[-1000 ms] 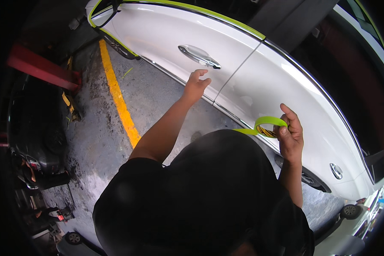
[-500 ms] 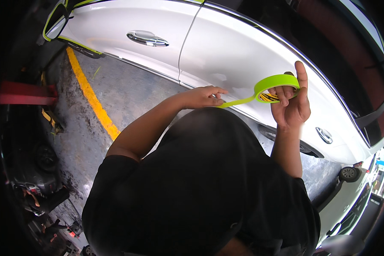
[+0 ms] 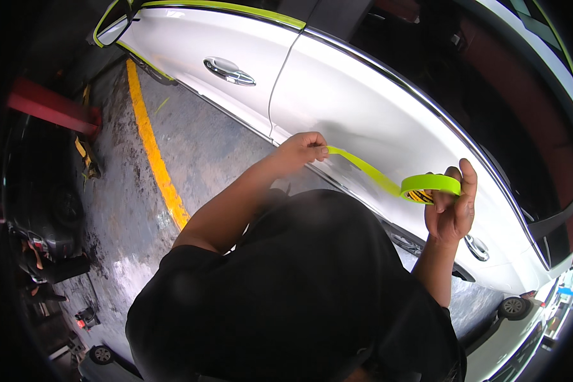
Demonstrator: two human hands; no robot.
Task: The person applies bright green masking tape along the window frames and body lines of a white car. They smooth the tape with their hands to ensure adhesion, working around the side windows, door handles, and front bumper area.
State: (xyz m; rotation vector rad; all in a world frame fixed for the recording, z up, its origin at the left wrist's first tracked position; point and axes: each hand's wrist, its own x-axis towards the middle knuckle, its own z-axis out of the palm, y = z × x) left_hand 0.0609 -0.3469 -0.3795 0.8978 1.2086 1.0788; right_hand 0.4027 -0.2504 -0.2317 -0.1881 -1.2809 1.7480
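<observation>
A roll of lime-green masking tape point(image 3: 430, 184) hangs on the fingers of my right hand point(image 3: 453, 204), some of which pass through its core. The index finger sticks up, apart from the roll. From the roll a strip of tape point(image 3: 366, 169) stretches leftward to my left hand point(image 3: 304, 151), where thumb and fingertips pinch its loose end. Both hands are in front of the white car's rear door point(image 3: 356, 95), and the strip hangs in the air with a slight sag. Green tape point(image 3: 235, 11) lines the lower window edge of the front door point(image 3: 191, 38).
A chrome door handle point(image 3: 229, 70) is on the front door, another handle point(image 3: 477, 248) beside my right wrist. The taped side mirror point(image 3: 113, 32) juts out at far left. A red post point(image 3: 54, 108) stands left of a yellow floor line point(image 3: 149, 140). Another white car point(image 3: 509, 344) is at lower right.
My right hand with the roll has moved down and slightly right, drawing out a longer strip. My left hand has shifted slightly, its fingers now curled in tighter. The view has turned.
</observation>
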